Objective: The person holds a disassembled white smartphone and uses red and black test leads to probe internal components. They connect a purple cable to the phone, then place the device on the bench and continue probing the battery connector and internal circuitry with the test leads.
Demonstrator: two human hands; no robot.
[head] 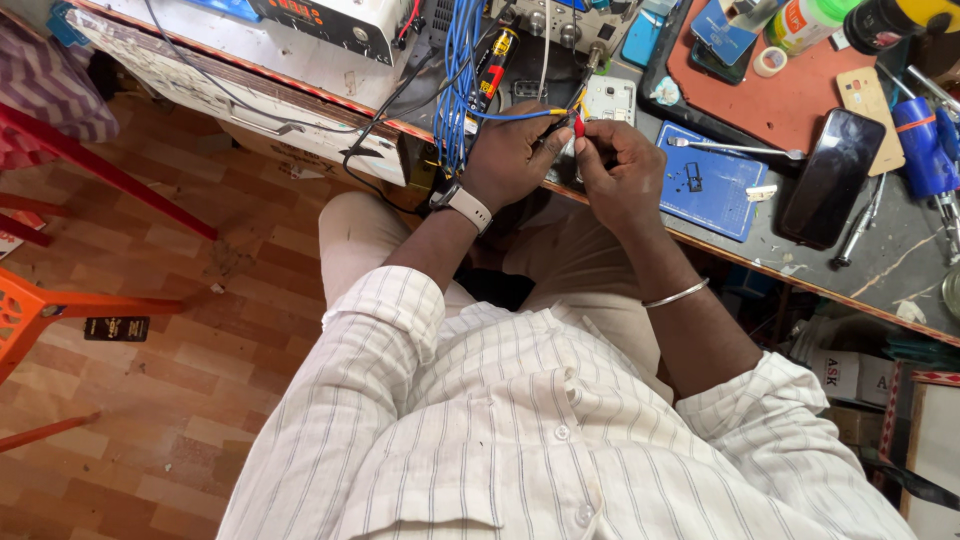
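Thin coloured wire leads (576, 118), red and yellow at their tips, are pinched between both hands at the near edge of the grey workbench (880, 270), just above the middle of the view. The left hand (515, 155), with a white-strapped wristwatch (466, 206) on its wrist, is closed around a blue cable (515, 115) that runs in from 11 o'clock; its fingertips meet the leads. The right hand (618, 165), with a thin metal bangle (676, 294) on its forearm, is curled shut at 3 o'clock of the left, thumb and forefinger nipped on the red tip. The two hands are touching at the fingertips.

Nearest the camera, a white striped shirt (520, 430) fills the lower part of the view. At 9 o'clock of it, an orange plastic chair (30, 310) is seen on the wooden floor.

Just beyond the right hand, at 3 o'clock, a blue rectangular work mat (712, 185) lies on the bench, with a slim metal-handled brush (735, 150) across its far edge. Further toward 3 o'clock a black smartphone (835, 178) lies face up. Directly past the hands, at 12 o'clock, a small white phone back (610, 100) is seen, and a bundle of blue wires (458, 80) hangs at 11 o'clock. Farthest off, a red-brown mat (780, 100) lies at 1 o'clock.
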